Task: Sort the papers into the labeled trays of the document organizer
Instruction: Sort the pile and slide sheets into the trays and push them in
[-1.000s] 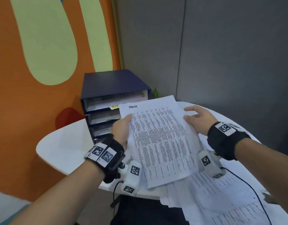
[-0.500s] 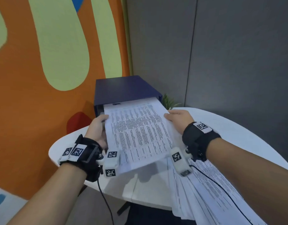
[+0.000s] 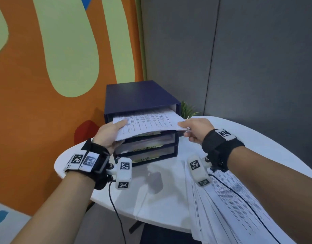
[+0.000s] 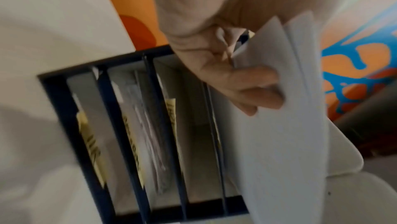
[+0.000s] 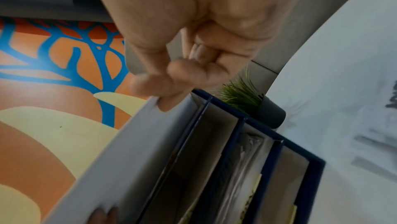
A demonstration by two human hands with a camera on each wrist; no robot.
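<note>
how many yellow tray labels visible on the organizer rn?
3. One on the bottom tray, one on the middle tray, one half-hidden under the paper at the top tray. The organizer may hold more behind the paper.

The room is evenly and softly lit, light falling from above: blurred shadows of the wrists lie on the white table [image 3: 162,196] near its front edge. The head view is sharp at centre, bowed at the edges. Both wrist views are dimmer, smeared with motion blur; the tray labels [image 4: 90,144] are unreadable there.
</note>
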